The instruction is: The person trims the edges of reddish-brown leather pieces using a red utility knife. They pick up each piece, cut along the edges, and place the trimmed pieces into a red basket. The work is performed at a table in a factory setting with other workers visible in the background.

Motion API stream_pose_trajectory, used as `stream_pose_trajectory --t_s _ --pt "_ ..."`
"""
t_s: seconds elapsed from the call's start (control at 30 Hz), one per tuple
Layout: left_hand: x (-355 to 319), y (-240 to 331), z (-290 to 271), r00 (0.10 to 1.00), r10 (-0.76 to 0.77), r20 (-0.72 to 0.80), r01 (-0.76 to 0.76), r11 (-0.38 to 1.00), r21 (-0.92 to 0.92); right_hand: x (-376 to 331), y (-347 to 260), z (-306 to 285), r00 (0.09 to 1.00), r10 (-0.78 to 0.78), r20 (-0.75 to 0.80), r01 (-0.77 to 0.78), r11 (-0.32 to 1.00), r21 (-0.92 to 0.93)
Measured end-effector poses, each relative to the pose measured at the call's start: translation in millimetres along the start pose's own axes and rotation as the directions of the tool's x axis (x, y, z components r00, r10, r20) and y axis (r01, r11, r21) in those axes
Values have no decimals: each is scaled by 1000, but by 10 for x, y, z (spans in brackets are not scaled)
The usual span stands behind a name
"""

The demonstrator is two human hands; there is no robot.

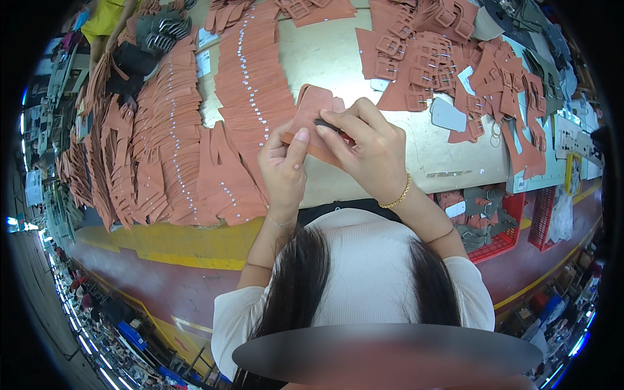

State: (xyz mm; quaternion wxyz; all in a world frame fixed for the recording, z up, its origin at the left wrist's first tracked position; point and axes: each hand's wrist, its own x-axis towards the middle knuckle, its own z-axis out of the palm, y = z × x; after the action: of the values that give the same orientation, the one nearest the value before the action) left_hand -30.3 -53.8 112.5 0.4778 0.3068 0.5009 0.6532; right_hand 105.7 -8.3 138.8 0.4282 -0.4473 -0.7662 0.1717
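My left hand pinches the near edge of a rust-orange leather piece, thumb up against it. My right hand, with a gold bracelet at the wrist, grips the same piece from the right and presses a small dark object against it. I cannot tell what that object is. The piece is held just above the pale worktable.
Long overlapping rows of rust-orange cut pieces with small silver studs cover the table's left. Strap pieces with buckles are heaped at the right. Red baskets with parts stand under the table edge. A person in yellow is at far left.
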Motion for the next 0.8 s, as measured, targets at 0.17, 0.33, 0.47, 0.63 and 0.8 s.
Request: stream_pose_trajectory --t_s 0.17,0.33,0.47,0.63,0.8 --pt "2 -5 -24 999 30 17 -31 998 46 6 4 -2 1000 3 13 -3 1000 1" --pt "-2 -15 -19 998 56 2 -56 996 74 16 10 -7 1000 0 17 0 1000 -3" --pt "-15 8 -4 994 108 35 -113 971 211 7 4 -16 1000 -20 14 21 999 -44" --pt "-6 -10 9 987 149 67 -162 943 289 7 34 -9 999 -49 3 49 997 -64" --pt "15 -25 4 1000 -10 15 8 989 144 31 66 -16 998 -55 15 56 998 -34"
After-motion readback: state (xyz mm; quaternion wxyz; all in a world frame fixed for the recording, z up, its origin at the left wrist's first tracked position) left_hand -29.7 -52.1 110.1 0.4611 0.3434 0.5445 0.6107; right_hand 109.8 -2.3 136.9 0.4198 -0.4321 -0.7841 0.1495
